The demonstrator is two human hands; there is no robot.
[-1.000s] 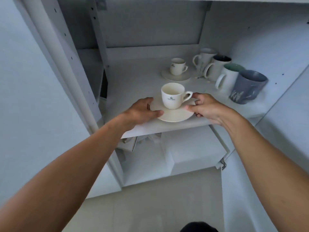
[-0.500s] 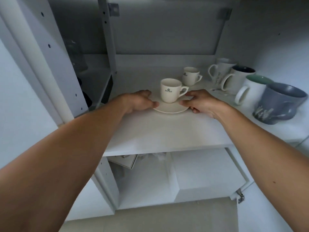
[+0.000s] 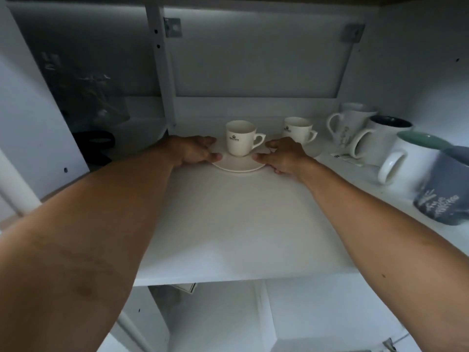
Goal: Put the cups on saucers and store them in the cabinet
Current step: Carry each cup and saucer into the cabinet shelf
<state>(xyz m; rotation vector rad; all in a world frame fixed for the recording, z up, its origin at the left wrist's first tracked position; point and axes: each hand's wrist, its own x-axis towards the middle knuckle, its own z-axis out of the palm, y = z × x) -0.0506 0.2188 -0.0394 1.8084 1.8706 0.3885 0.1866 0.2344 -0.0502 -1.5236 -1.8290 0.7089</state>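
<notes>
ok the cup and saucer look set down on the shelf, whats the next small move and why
Probably let go and draw both hands back. The white logo cup stands upright on its white round saucer, which seems to rest flat on the white cabinet shelf, with the left hand and right hand at its rim.

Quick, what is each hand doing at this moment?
Left hand: gripping the saucer at its left edge.
Right hand: gripping the saucer's right edge.

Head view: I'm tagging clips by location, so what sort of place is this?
Most likely a home kitchen cupboard: a white cabinet shelf holding two matching teacups on saucers and a row of assorted mugs along the right side.
</notes>
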